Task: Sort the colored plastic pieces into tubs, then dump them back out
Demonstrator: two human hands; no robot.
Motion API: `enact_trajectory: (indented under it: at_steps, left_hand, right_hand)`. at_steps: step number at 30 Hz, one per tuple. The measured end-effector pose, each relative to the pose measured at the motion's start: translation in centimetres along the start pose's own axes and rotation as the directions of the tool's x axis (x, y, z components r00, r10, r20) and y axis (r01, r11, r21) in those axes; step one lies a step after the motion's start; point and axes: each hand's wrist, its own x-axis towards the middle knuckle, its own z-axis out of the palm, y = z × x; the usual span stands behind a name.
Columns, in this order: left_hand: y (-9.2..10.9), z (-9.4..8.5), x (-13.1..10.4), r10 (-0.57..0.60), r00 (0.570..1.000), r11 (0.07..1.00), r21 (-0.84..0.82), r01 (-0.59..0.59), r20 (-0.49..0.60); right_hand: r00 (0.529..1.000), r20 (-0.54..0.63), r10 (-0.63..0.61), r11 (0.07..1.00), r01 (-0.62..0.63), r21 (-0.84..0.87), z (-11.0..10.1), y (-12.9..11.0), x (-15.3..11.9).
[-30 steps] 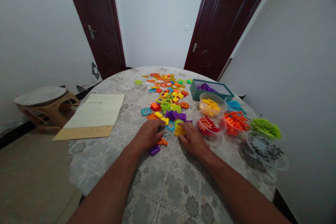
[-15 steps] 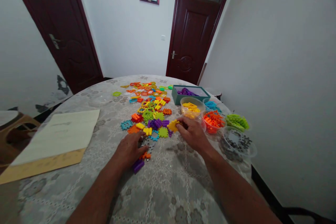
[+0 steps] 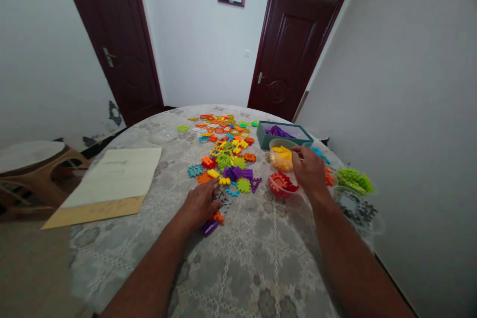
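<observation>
My right hand is over the right rim of the clear bowl of yellow pieces, fingers bent; whether a piece is between them is hidden. My left hand rests at the near end of the pile of colored plastic pieces, its fingers apart beside grey pieces and orange ones. A purple piece lies just below that hand. Nearer me than the yellow bowl is a bowl of red pieces.
Behind the bowls stands a green box with purple pieces. Bowls of blue, green and grey pieces line the right side. Paper lies at the left, near a stool.
My right hand has moved right, from the pile's edge to the yellow bowl; the yellow piece it held is no longer seen in it. The view has turned left. The red bowl is now uncovered.
</observation>
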Motion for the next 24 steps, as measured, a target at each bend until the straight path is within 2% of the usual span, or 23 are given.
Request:
enact_trajectory:
  at_steps: [2,4,8,11,14,17,21,24]
  left_hand:
    - [0.0,0.0,-0.1,-0.002,1.0,1.0,0.001,0.002,0.01]
    - [0.0,0.1,-0.1,0.008,1.0,1.0,0.0,-0.008,0.011]
    - [0.0,0.1,-0.2,0.043,0.999,0.999,-0.007,-0.044,-0.016]
    - [0.1,0.0,-0.3,0.08,0.997,0.996,0.033,-0.079,-0.019]
    - [0.3,-0.1,-0.5,0.11,0.994,0.991,0.076,-0.11,0.004]
    - [0.5,-0.2,-0.5,0.106,0.994,0.99,0.096,-0.106,0.003]
    - [0.9,-0.4,-0.6,0.1,0.995,0.992,0.073,-0.099,-0.007]
    - [1.2,-0.6,-0.7,0.09,0.996,0.995,0.038,-0.09,-0.016]
  right_hand:
    - [0.993,0.089,-0.079,0.99,0.068,0.124,0.2,-2.5,-2.5]
    - [0.952,0.236,-0.197,0.96,0.138,0.245,1.0,-5.1,-5.2]
    - [0.778,0.476,-0.41,0.901,0.264,0.344,4.0,-8.4,-9.9]
    - [0.687,0.603,-0.406,0.914,0.294,0.281,5.8,-9.2,-12.1]
    - [0.656,0.667,-0.352,0.934,0.295,0.203,6.3,-9.6,-13.0]
    - [0.653,0.686,-0.322,0.943,0.286,0.17,6.2,-9.7,-13.1]
    - [0.639,0.691,-0.338,0.939,0.276,0.203,6.2,-9.2,-12.9]
    - [0.648,0.675,-0.353,0.936,0.245,0.254,6.5,-8.6,-13.0]
